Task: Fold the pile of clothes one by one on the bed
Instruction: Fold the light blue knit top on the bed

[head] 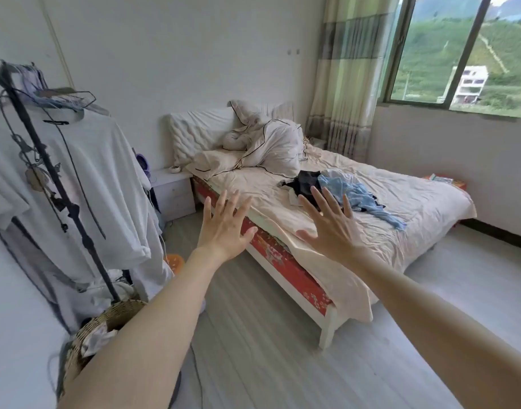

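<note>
From the head camera, the person's left hand and right hand are both raised in the air before the bed, backs toward the camera, all five fingers of each straight and spread wide, holding and touching nothing. The pile of clothes, one crumpled light-blue garment beside one dark one, lies mid-way along the cream-sheeted bed with its red floral side. One bunched white duvet sits at the head.

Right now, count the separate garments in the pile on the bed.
2 visible: a crumpled black garment on the pile's left and a light blue garment on its right, touching. Others may be hidden underneath.
</note>
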